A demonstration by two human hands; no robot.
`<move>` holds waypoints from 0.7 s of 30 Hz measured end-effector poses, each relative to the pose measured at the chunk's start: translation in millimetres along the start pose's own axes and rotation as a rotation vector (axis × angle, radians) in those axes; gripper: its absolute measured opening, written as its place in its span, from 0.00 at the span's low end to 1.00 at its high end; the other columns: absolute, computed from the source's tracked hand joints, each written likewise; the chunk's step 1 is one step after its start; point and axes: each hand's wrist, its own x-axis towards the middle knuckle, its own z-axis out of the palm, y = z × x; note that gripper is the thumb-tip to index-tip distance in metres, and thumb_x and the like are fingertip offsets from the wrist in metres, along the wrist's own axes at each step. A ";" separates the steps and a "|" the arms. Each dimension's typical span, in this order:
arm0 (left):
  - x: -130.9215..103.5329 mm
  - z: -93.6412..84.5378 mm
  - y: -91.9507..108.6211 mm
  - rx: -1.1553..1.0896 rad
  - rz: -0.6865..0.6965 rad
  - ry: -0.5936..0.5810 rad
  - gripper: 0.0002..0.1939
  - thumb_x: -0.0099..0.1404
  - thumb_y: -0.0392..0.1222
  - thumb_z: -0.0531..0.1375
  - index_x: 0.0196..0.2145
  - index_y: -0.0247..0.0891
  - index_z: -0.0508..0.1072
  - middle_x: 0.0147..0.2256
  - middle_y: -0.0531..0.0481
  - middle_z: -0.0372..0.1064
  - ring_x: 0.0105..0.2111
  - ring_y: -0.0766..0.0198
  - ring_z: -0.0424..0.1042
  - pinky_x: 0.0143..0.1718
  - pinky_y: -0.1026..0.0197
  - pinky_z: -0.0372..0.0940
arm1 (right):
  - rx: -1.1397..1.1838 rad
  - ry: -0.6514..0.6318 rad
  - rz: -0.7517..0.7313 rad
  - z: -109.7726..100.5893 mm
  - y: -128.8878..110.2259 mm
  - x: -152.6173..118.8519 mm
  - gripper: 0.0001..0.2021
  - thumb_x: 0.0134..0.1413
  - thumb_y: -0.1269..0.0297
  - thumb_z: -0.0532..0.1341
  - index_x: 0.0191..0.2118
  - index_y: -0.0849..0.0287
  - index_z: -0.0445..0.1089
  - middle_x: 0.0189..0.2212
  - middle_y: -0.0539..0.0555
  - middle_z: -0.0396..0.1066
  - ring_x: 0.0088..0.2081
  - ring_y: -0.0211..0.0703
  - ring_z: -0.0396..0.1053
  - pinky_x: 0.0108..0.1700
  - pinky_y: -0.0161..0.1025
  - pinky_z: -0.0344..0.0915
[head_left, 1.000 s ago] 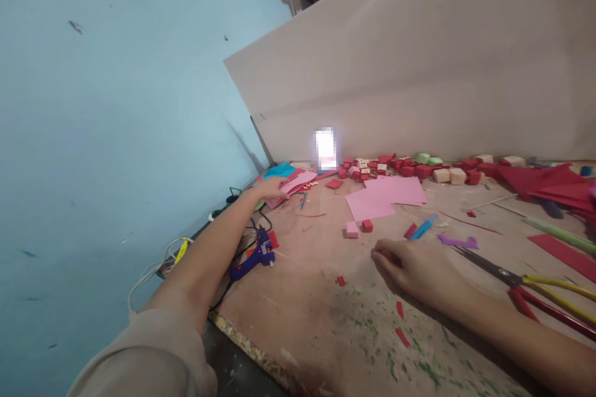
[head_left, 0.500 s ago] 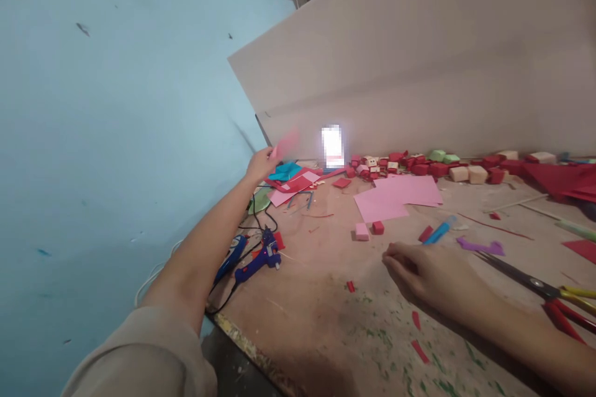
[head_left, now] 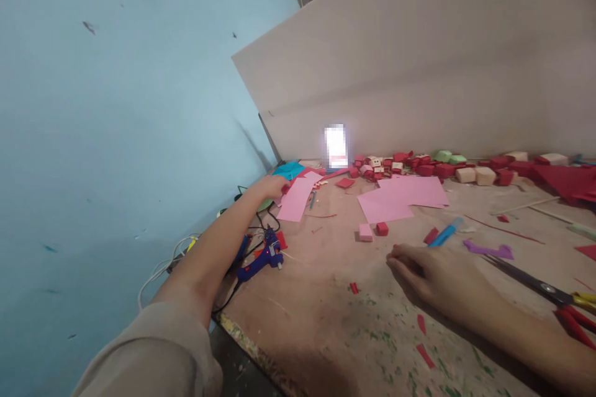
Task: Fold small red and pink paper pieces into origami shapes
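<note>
My left hand (head_left: 274, 188) is stretched to the back left of the table, its fingers bent around the left edge of a pink paper sheet (head_left: 298, 201). That sheet slants over red and blue paper scraps; the thumb is hidden. My right hand (head_left: 423, 270) rests on the table at the centre right, its fingers curled together; whatever they hold, if anything, is hidden. Just beyond it are a small pink paper block (head_left: 365, 232) and a small red paper block (head_left: 382, 229). A blue pen-like tool (head_left: 446, 233) lies right behind the knuckles.
A blue glue gun (head_left: 264, 257) with a black cord lies below my left forearm. Scissors (head_left: 535, 282) and a purple piece (head_left: 488, 249) are at the right. Pink sheets (head_left: 395, 198), a glowing screen (head_left: 336, 146) and several folded paper blocks (head_left: 433, 169) line the back board.
My left hand has come down from the air with the pink sheet onto the scrap pile. The right hand stays curled in place. The view has shifted slightly.
</note>
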 end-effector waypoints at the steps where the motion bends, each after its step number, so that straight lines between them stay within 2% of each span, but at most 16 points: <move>1: -0.9 -0.5 0.7 0.024 -0.009 0.007 0.18 0.73 0.46 0.61 0.56 0.37 0.72 0.55 0.42 0.70 0.50 0.52 0.74 0.50 0.47 0.73 | 0.002 -0.001 0.001 0.2 0.0 0.1 0.17 0.67 0.60 0.51 0.30 0.56 0.73 0.27 0.54 0.79 0.27 0.46 0.72 0.30 0.39 0.53; 3: -1.2 -6.4 2.1 0.061 -0.034 0.034 0.18 0.73 0.46 0.61 0.56 0.37 0.72 0.55 0.41 0.70 0.50 0.53 0.74 0.50 0.47 0.73 | 0.008 -0.004 0.006 0.7 -0.1 0.8 0.16 0.67 0.61 0.52 0.31 0.56 0.74 0.27 0.54 0.79 0.27 0.46 0.72 0.30 0.39 0.53; 6: 0.6 -27.0 2.7 0.086 -0.090 0.107 0.18 0.73 0.46 0.61 0.56 0.37 0.71 0.55 0.41 0.70 0.50 0.54 0.74 0.50 0.47 0.73 | 0.005 -0.002 0.003 1.8 0.6 2.4 0.16 0.67 0.61 0.52 0.32 0.56 0.74 0.26 0.54 0.79 0.26 0.46 0.72 0.30 0.39 0.53; 11: -5.5 -69.3 5.4 0.051 -0.185 0.313 0.18 0.73 0.46 0.61 0.57 0.37 0.71 0.55 0.41 0.70 0.51 0.53 0.74 0.50 0.47 0.73 | -0.003 0.014 -0.015 3.9 3.3 3.6 0.16 0.66 0.60 0.53 0.32 0.55 0.75 0.27 0.55 0.79 0.27 0.47 0.73 0.29 0.40 0.52; 14: -18.1 -86.2 11.9 -0.029 -0.202 0.422 0.16 0.72 0.47 0.61 0.54 0.37 0.73 0.54 0.41 0.71 0.52 0.52 0.73 0.53 0.45 0.70 | 0.005 0.012 -0.014 2.7 3.1 2.4 0.16 0.66 0.60 0.52 0.32 0.56 0.75 0.27 0.55 0.79 0.28 0.48 0.74 0.30 0.40 0.54; 16: -28.3 -92.4 17.8 -0.114 -0.200 0.483 0.12 0.70 0.47 0.62 0.46 0.37 0.78 0.49 0.41 0.75 0.54 0.47 0.72 0.56 0.44 0.67 | 0.009 0.005 -0.009 1.1 1.6 1.3 0.16 0.67 0.60 0.52 0.32 0.56 0.75 0.27 0.55 0.79 0.28 0.48 0.74 0.30 0.39 0.54; 18: -39.0 -94.3 25.6 -0.232 -0.180 0.514 0.11 0.69 0.46 0.61 0.40 0.37 0.80 0.41 0.41 0.78 0.51 0.44 0.73 0.53 0.46 0.67 | 0.004 -0.007 0.004 -0.5 -0.4 0.7 0.17 0.67 0.60 0.52 0.31 0.56 0.74 0.27 0.55 0.79 0.28 0.48 0.73 0.30 0.39 0.54; 21: -57.2 -88.1 43.4 -0.462 -0.116 0.459 0.16 0.71 0.47 0.57 0.41 0.33 0.80 0.32 0.44 0.77 0.38 0.53 0.76 0.42 0.53 0.71 | -0.003 -0.004 0.021 -2.3 -3.4 0.8 0.17 0.66 0.60 0.52 0.30 0.56 0.73 0.26 0.55 0.78 0.27 0.47 0.72 0.29 0.40 0.53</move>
